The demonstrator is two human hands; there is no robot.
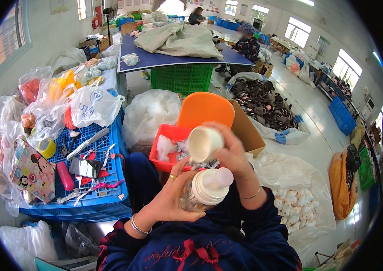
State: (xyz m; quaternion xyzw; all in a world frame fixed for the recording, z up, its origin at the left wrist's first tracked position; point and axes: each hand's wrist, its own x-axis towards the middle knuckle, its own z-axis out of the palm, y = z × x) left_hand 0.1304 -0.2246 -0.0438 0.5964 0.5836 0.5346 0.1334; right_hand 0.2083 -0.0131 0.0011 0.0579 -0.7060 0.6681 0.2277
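Observation:
In front of my chest, my left hand (170,198) wraps round a clear bottle (210,189) with a white collar and a pale, rounded spout on top. The bottle leans to the right. Just above it, my right hand (237,156) grips a cream-white cup-shaped bottle cap (204,143), its hollow side facing me. Cap and bottle are apart. Behind them is a red bin (157,161) with white stuffing (165,147) and grey-white tufts inside, partly hidden by my hands. An orange seat back (206,109) rises behind the bin.
On my left, a blue crate (78,211) bears a phone (85,167), a pink case (65,176), a patterned pouch (35,169) and plastic bags. White plush pieces (296,207) fill a clear sack at right. A cardboard box (247,128) stands behind. People sit near a blue table (133,49).

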